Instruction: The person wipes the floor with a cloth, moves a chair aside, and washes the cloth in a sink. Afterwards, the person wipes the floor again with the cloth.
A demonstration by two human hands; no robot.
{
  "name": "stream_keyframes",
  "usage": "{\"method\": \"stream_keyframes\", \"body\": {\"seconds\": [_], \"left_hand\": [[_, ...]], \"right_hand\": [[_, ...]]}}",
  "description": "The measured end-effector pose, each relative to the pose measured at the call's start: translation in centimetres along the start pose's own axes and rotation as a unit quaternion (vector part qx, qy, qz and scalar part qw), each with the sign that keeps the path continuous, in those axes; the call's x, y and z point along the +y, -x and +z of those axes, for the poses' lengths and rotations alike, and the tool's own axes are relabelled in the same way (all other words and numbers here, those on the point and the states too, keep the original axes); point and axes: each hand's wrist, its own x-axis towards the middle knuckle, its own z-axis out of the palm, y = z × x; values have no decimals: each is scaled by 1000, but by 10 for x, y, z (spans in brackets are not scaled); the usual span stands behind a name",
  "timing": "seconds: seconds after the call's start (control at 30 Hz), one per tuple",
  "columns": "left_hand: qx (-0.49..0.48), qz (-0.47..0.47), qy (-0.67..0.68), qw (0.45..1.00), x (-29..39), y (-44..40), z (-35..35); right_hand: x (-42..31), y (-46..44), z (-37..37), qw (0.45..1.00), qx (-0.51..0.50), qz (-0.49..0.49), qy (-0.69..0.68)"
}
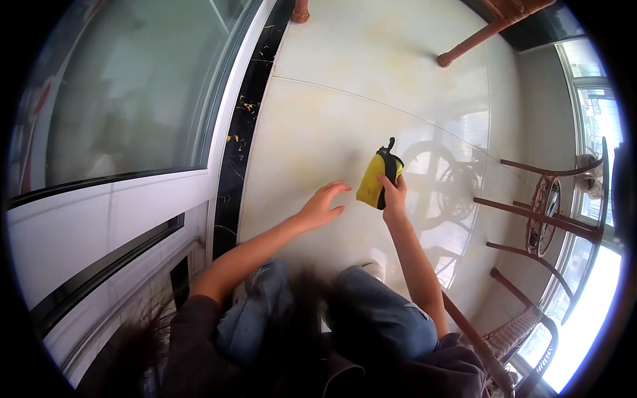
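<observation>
A small yellow pouch (369, 184) with a black zip band and a black loop at its top is in my right hand (394, 194). My thumb lies across the pouch's front, over the black band, while the other fingers are hidden behind it. To the left of the pouch, my left hand (325, 204) is held in the air, its thumb and fingers apart and nothing between them. A gap separates the left fingertips from the pouch. What the pouch contains cannot be seen.
Pale glossy tiles (312, 132) cover the floor, bordered by a black stone strip (237, 142). At left stands a white-framed glass door (133, 113). Brown rattan furniture (545, 215) is on the right by the windows (600, 126); wooden legs (468, 45) show at the top.
</observation>
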Motion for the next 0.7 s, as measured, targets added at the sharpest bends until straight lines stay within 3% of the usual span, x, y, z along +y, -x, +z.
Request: {"method": "stream_keyframes", "body": {"seconds": [0.03, 0.1, 0.17, 0.23, 0.3, 0.33, 0.4, 0.47, 0.57, 0.63, 0.7], "left_hand": [[-1, -10, 2, 1000, 1, 1, -8], [8, -168, 90, 982, 6, -5, -28], [58, -166, 33, 984, -12, -6, -44], [106, -167, -24, 980, -23, -5, -59], [156, -208, 158, 952, -25, -4, -76], [152, -213, 158, 952, -19, -5, -82], [229, -251, 324, 883, -4, -5, -93], [249, -239, 318, 883, -3, -2, -99], [288, -229, 300, 880, 5, -3, -107], [272, -222, 289, 891, 5, -2, -104], [237, -228, 254, 910, 8, -1, -98]], "right_hand": [[-2, -22, -10, 998, 27, -23, 54], [-17, -62, -16, 970, 79, -96, 208], [-15, -105, -12, 884, 130, -153, 422], [-3, -118, 13, 829, 94, -187, 519], [4, -100, 52, 810, 70, -214, 542], [9, -86, 72, 805, 6, -245, 540], [31, -52, 107, 769, -118, -342, 527], [59, -8, 125, 714, -246, -436, 490], [84, 58, 127, 621, -484, -372, 491], [93, 90, 115, 573, -570, -359, 466], [88, 103, 91, 611, -623, -259, 414]]}}
